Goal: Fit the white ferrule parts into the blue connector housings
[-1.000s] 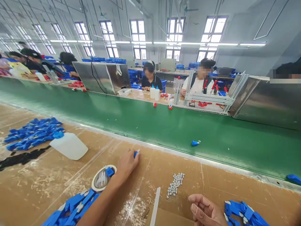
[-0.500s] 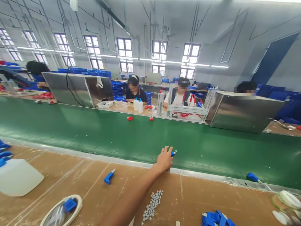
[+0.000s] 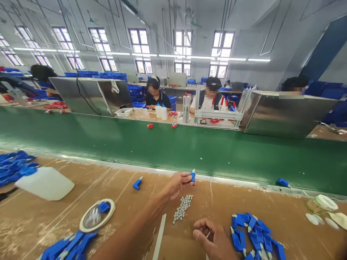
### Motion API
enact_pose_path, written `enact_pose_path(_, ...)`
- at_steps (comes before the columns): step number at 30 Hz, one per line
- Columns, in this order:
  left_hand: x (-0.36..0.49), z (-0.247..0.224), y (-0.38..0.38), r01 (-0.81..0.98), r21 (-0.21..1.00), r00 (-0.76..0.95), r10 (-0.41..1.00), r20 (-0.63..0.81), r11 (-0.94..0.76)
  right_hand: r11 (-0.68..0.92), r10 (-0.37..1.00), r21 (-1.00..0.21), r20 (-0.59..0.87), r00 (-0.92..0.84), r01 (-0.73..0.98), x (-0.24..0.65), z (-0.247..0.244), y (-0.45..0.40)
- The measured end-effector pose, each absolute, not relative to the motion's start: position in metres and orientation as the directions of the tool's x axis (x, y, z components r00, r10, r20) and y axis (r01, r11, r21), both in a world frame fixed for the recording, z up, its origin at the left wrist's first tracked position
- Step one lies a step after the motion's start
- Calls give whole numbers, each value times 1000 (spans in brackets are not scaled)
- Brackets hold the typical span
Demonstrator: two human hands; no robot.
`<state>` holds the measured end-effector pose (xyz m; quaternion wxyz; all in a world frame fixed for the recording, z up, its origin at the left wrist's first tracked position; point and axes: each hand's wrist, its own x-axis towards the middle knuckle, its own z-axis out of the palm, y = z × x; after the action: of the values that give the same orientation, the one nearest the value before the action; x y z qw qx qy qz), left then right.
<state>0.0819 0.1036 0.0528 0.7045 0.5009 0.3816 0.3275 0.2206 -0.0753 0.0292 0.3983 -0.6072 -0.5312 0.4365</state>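
Note:
My left hand (image 3: 180, 184) pinches a small blue plastic part with a pale tip (image 3: 192, 176), tip upward, over the near edge of the green belt. Below that wrist lies a loose cluster of small grey pellets (image 3: 183, 208) on the brown table. My right hand (image 3: 213, 236) hovers low at the front of the table, fingers curled and thumb apart, with nothing visible held in it. Just right of it is a pile of blue plastic parts (image 3: 253, 234) with pale tips. A single blue part (image 3: 137, 183) lies left of my left forearm.
The green conveyor belt (image 3: 108, 139) runs across, with red parts near its far side. A roll of tape (image 3: 111, 216), a white jug (image 3: 46, 184) and more blue parts (image 3: 17, 164) stand left. A jar (image 3: 321, 204) is at right. Co-workers sit across the belt.
My left hand has drawn back from the belt toward me, lifting the blue part off it. My right hand has come into view at the bottom. The view has tilted down.

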Motion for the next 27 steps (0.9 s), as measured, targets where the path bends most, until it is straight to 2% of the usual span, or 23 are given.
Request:
enact_pose_path(4, 39, 54, 47, -272, 824, 570, 773, -279, 498, -179, 978, -946, -201, -55, 270, 214, 31, -87)
enact_pose_path(8, 21, 42, 14, -439, 512, 671, 648, -360, 738, -178, 969, -960, -209, -131, 214, 208, 30, -99)
enact_pose_path(10, 18, 33, 7, -462, 413, 688, 611, -391, 784, -205, 956, -961, -237, -175, 183, 207, 30, -106)
enact_pose_path(13, 16, 24, 1, -446, 384, 687, 584, -432, 809, -244, 942, -960, -269, -201, 140, 204, 28, -117)
enact_pose_path(15, 16, 22, 0, -437, 395, 695, 582, -422, 808, -214, 950, -964, -243, -196, 157, 201, 25, -122)
enact_pose_path(27, 12, 21, -5, -421, 410, 729, 571, -378, 809, -10, 968, -898, -119, -221, 440, 198, 26, -128)
